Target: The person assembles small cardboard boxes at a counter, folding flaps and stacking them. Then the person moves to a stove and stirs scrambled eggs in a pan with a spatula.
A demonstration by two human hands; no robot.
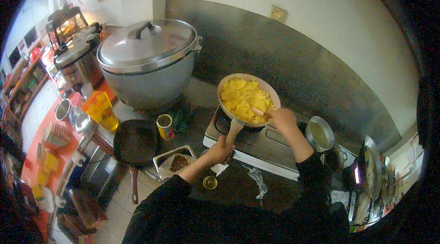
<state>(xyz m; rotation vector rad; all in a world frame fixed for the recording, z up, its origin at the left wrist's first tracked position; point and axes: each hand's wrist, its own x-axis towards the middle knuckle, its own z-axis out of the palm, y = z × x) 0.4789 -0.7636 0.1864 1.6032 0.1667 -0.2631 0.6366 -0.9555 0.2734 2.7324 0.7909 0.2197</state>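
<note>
A pale frying pan full of scrambled eggs sits on the left part of a gas stove. My left hand is closed round the end of the pan's handle. Over the pan's right rim, my right hand grips a wooden spatula, whose blade rests in the eggs. The fingers of my right hand cover most of the spatula's handle. An open can stands on the counter left of the stove.
Behind on the left is a big lidded pot. A black square pan, a metal tray and a yellow oil pouch lie left. A pot of liquid stands right, beyond it several upright pans. A can lid lies in front.
</note>
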